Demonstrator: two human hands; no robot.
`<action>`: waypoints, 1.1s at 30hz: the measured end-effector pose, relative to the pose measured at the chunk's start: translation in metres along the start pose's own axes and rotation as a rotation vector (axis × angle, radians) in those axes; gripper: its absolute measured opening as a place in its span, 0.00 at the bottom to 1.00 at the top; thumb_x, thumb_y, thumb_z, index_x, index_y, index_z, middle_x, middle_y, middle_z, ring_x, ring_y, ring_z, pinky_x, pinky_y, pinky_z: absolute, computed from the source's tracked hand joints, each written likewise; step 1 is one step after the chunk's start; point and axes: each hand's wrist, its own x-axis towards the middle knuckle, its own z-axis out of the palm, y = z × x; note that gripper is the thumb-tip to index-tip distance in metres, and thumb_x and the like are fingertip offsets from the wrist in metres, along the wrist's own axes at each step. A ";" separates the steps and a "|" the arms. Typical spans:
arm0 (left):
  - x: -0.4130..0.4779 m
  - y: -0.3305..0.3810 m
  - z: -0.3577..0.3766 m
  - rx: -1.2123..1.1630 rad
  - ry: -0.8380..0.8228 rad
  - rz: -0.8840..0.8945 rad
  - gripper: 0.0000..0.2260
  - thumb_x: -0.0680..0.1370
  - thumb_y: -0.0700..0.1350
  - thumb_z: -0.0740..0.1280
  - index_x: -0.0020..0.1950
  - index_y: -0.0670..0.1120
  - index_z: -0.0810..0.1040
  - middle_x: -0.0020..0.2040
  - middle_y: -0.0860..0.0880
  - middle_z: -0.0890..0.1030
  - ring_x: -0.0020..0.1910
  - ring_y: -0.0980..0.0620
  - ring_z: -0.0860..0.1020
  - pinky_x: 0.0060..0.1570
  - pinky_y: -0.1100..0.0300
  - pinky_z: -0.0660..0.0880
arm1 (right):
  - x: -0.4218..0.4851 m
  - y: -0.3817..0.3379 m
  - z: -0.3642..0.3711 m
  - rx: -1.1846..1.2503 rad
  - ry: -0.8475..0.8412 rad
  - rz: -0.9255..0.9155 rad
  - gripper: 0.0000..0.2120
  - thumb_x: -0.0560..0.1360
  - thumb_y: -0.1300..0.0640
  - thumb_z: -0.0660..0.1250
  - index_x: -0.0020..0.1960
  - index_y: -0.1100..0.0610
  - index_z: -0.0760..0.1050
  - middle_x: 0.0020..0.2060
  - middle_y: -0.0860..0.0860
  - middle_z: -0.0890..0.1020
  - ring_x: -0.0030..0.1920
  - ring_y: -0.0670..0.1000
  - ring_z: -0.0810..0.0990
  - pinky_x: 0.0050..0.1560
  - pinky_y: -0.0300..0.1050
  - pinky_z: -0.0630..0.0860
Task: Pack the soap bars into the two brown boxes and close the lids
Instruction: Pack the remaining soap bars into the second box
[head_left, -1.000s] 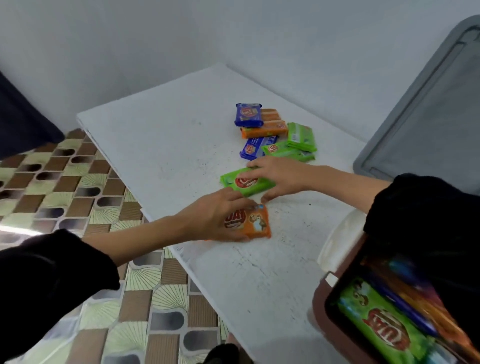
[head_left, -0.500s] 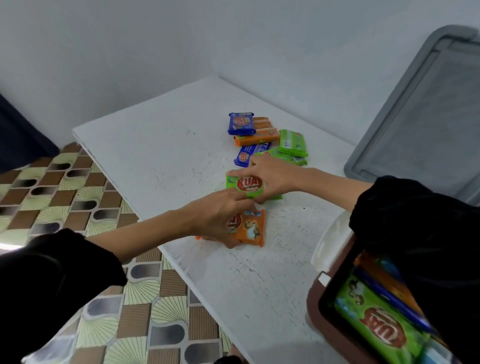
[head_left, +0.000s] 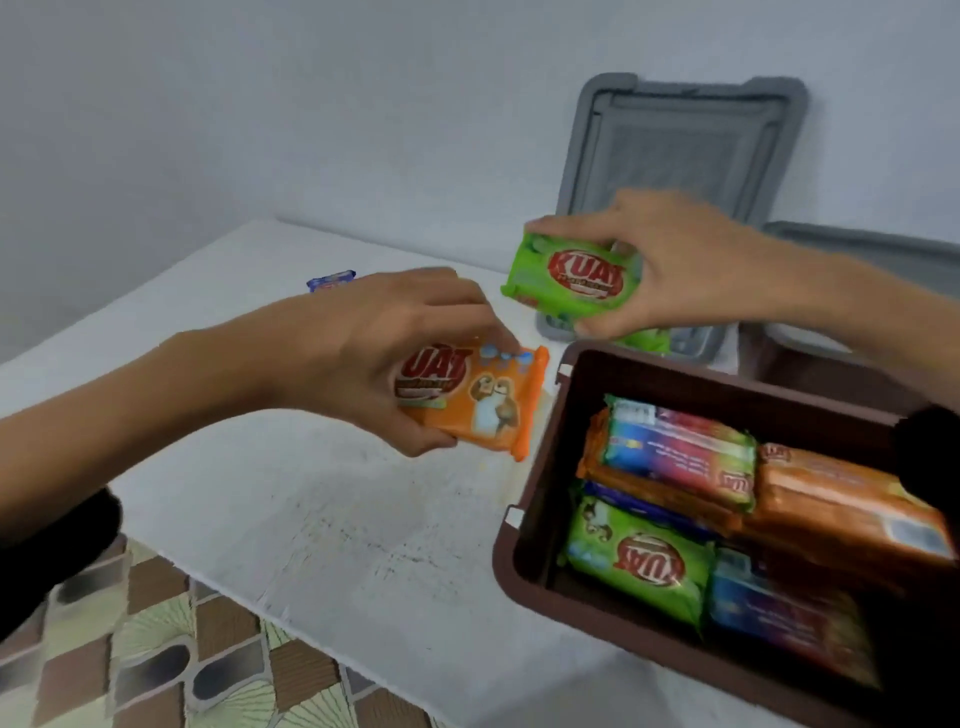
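The big white table (head_left: 322, 519) takes up most of the view, with the tiled floor (head_left: 156, 649) below its edge. A second ago both hands were down flat on the table, each on a soap bar. Now both bars are up in the air and have come over next to the brown box (head_left: 524, 519). I think that means two more bars are about to go in, so the packing is going well, but no lid is shut yet. The brown box sits at the right corner of the table and is open. It looks nearly full: a green bar (head_left: 639, 561) lies at the front, a blue bar (head_left: 779, 608) beside it, an orange bar (head_left: 841, 499) at the right, and a bar with many colours (head_left: 680, 452) on top. A grey lid (head_left: 680, 140) leans on the wall behind. Part of a second brown box (head_left: 831, 374) shows behind the first one, but I cannot see inside it. The right hand (head_left: 691, 260) has its fingers and thumb curled round a green soap bar (head_left: 576, 280), held above the far edge of the box. The left hand (head_left: 363, 353) pinches an orange soap bar (head_left: 488, 410) just beside the box's left wall. One small blue soap bar (head_left: 332, 279) waits far back on the table.
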 end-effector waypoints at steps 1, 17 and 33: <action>0.010 0.007 -0.002 -0.022 -0.003 0.020 0.27 0.66 0.63 0.66 0.62 0.53 0.69 0.53 0.52 0.77 0.51 0.58 0.72 0.47 0.69 0.70 | -0.018 0.004 -0.005 -0.003 -0.010 0.042 0.40 0.64 0.43 0.72 0.71 0.36 0.58 0.42 0.48 0.68 0.43 0.48 0.68 0.38 0.36 0.63; 0.099 0.101 0.092 -0.046 -0.246 0.264 0.31 0.69 0.60 0.70 0.66 0.48 0.65 0.61 0.50 0.72 0.58 0.52 0.71 0.55 0.62 0.70 | -0.204 0.021 0.057 -0.041 -0.418 0.369 0.40 0.65 0.41 0.71 0.71 0.37 0.54 0.63 0.43 0.67 0.59 0.44 0.69 0.57 0.35 0.69; 0.115 0.111 0.133 0.364 -0.448 0.422 0.27 0.79 0.54 0.61 0.72 0.41 0.58 0.67 0.42 0.67 0.62 0.45 0.69 0.61 0.52 0.70 | -0.191 0.021 0.097 -0.289 -0.533 0.210 0.29 0.75 0.48 0.64 0.72 0.52 0.57 0.68 0.51 0.64 0.66 0.52 0.66 0.59 0.46 0.73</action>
